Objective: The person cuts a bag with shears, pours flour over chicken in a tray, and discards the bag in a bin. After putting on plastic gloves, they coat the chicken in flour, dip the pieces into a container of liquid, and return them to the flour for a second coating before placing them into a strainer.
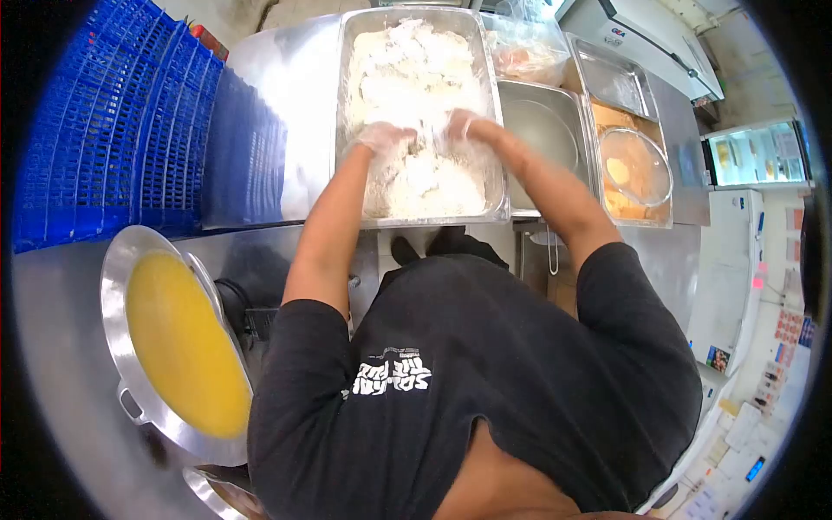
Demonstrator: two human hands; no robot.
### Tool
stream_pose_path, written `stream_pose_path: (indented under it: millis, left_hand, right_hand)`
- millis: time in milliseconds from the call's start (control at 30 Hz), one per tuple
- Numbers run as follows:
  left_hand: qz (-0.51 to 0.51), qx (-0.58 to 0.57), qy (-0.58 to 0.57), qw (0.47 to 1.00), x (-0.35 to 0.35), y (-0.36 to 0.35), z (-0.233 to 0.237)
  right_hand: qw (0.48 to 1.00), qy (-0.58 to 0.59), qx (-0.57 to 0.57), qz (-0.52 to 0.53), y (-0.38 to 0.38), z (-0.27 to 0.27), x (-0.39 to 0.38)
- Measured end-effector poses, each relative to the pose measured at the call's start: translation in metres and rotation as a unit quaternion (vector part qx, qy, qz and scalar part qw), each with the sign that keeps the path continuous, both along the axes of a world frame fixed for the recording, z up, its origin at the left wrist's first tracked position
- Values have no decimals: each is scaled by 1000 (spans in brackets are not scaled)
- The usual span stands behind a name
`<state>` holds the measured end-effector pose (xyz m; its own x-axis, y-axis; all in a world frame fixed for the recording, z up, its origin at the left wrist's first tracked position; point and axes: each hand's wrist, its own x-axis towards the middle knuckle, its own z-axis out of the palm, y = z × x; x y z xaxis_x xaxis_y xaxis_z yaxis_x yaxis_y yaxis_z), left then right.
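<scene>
A deep steel tray point(497, 186) holds a heap of white flour point(438, 186) with lumpy, flour-coated pieces in it. My left hand point(386, 139), in a thin clear glove, reaches in at the tray's left side, its fingertips in the flour. My right hand point(461, 128), also gloved, is in the flour a little to the right, not touching the left. Flour and blur hide the fingers of both hands, so what they hold, if anything, does not show.
Right of the tray are a steel pan of cloudy liquid point(542, 130), a bag of pale pieces point(524, 52) and a round sieve point(637, 169) over orange-brown powder. Blue crates point(121, 121) stand left. A large bowl of yellow liquid point(186, 347) is at lower left.
</scene>
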<state>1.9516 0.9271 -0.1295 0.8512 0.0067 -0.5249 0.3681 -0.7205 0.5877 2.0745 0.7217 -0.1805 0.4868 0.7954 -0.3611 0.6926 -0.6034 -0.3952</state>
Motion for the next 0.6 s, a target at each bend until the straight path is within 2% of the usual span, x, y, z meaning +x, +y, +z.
stream_pose_path:
  millis: [33, 67, 100, 133, 167, 200, 233, 267, 300, 333, 367, 400, 467, 500, 567, 600]
  left_hand:
    - [49, -14, -25, 998, 11, 7, -10]
    - [67, -47, -50, 995, 26, 13, -19]
    - [84, -79, -74, 991, 38, 18, -25]
    - [-4, -40, -186, 982, 43, 29, -26]
    - [-92, -1, -295, 951, 46, 44, -26]
    - [-95, -7, -321, 942, 46, 46, -26]
    - [-98, -13, -348, 932, 46, 48, -26]
    - [-18, -64, -294, 954, 45, 47, -29]
    - [-5, -45, -239, 970, 40, 43, -22]
    - [4, -23, -183, 983, 35, 39, -14]
    - [-55, 68, -125, 988, 14, 26, 19]
    - [-113, 157, -63, 979, -8, 14, 37]
    - [-186, 178, -8, 966, -38, -2, 38]
    - [-223, 189, 19, 956, -47, -8, 39]
    - [-184, 222, -2, 958, -56, -27, 22]
    - [-162, 238, -12, 958, -60, -31, 16]
  right_hand:
    - [990, 47, -44, -126, 6, 29, 4]
    - [999, -28, 11, -27, 3, 22, 28]
    - [998, -62, -32, -5, 9, 57, 25]
    - [992, -97, -75, 18, 16, 95, 20]
    - [963, -191, -66, 180, 13, 110, 20]
    - [991, -99, -10, 85, 12, 66, 48]
    - [998, -51, 19, 28, 12, 48, 57]
    - [998, -5, 53, -29, 12, 31, 65]
    - [997, -6, 60, -46, 10, 46, 39]
    - [996, -6, 67, -63, 9, 55, 11]
    - [993, 28, 88, -70, 11, 54, -11]
    - [988, -26, -119, 91, 13, 84, -37]
    - [996, 39, -68, 40, 3, 37, -59]
    - [992, -7, -117, 54, 9, 33, -69]
    - [968, -103, -212, 81, 32, 30, -92]
    - [973, -132, -179, 61, 32, 30, -101]
